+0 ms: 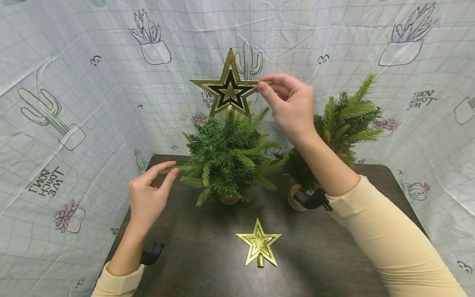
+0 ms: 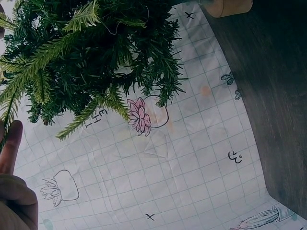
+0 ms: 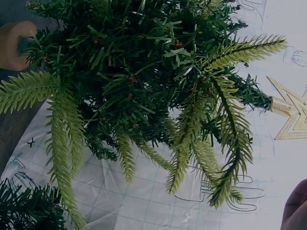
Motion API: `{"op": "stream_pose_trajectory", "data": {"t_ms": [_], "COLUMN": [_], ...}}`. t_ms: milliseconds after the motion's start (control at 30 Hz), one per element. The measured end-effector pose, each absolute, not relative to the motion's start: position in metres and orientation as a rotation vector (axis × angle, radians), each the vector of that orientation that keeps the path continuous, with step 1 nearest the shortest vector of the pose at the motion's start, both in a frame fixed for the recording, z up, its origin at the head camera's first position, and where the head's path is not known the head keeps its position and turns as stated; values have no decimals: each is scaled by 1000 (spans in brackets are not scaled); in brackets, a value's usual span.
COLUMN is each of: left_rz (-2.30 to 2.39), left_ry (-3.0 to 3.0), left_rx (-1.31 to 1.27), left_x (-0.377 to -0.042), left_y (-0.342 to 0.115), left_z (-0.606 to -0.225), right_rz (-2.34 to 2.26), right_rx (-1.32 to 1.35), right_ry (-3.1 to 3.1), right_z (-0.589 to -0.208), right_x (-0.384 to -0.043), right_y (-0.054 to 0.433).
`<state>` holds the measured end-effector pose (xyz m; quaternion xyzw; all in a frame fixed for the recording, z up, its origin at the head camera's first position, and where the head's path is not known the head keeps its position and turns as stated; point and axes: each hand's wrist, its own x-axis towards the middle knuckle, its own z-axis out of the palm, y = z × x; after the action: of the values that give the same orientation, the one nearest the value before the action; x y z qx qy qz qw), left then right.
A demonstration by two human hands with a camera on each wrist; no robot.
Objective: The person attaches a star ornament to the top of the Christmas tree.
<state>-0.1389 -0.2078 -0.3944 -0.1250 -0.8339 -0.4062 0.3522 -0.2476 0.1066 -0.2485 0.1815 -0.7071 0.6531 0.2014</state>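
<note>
star [image 1: 230, 91] is standing upright atop the tree [image 1: 224, 152], upper centre, extending left from the nearer right hand [image 1: 293, 106] pinching its tip; left hand [image 1: 148, 199] is pinching a branch [image 1: 187, 168], centre left.

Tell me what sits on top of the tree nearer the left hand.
A gold star tops the tree, its tube meeting the tip; the right hand pinches one point. How far the tip goes inside the tube is hidden.
</note>
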Motion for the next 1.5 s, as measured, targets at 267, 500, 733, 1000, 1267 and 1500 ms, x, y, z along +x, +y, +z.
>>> {"op": "stream_pose_trajectory", "data": {"t_ms": [267, 500, 733, 1000, 1267, 1500], "left_rz": [-1053, -1053, -1059, -1065, -1066, -1064], "left_ry": [-2155, -2166, -2157, -2155, -2163, -2160], "left_rx": [-330, -326, -322, -316, -320, -320], "left_x": [-139, -139, -140, -140, -140, -140], "left_y": [-208, -208, -208, -208, -207, -208], "left_z": [-394, -393, -395, -396, -396, -397], "right_rz": [1758, 1724, 1691, 1628, 1602, 1624], "right_rx": [509, 521, 525, 547, 545, 524], "right_ry": [-2031, -2043, -2074, -2116, -2130, -2126], "right_z": [-252, -255, -257, -262, -265, -267], "right_x": [-249, -250, -253, -255, -254, -254], "right_y": [108, 107, 108, 107, 108, 108]}}
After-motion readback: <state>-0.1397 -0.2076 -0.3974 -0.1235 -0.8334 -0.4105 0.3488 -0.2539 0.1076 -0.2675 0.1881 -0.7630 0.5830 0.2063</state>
